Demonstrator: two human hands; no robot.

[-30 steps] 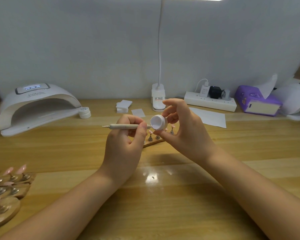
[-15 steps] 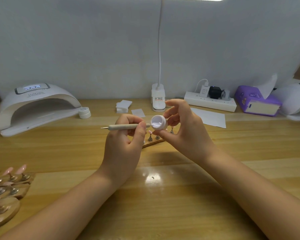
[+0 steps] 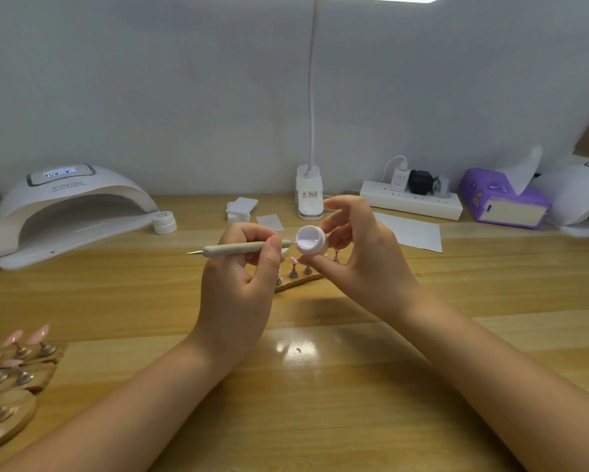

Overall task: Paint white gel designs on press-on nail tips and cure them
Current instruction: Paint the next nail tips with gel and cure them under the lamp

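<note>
**Tool tip at the gel pot**

Both hands are up over the wooden table (image 3: 320, 403), right in the middle of the view. The left hand (image 3: 235, 294) pinches a beige dotting tool (image 3: 233, 248) between thumb and curled fingers, the shaft lying almost level, one fine metal tip pointing left, the other reaching right to the rim of the gel pot (image 3: 312, 240). That little white pot is tilted towards the camera, pale gel showing inside, and the right hand (image 3: 361, 264) pinches it between thumb below and fingers behind, the remaining fingers arched loosely above.

Just beyond and below the hands, a wooden holder (image 3: 300, 279) lies on the table with small metal stands and nail tips (image 3: 293, 260), mostly hidden by the fingers. Far left, the curing lamp (image 3: 68, 206) sits with its blue display lit, a small white jar (image 3: 164, 222) just beside it. At the near left edge, more pink nail tips on stands (image 3: 14, 356). At the back: a lamp base (image 3: 309, 199), a power strip (image 3: 410, 199) and a purple tissue pack (image 3: 504, 202).
</note>
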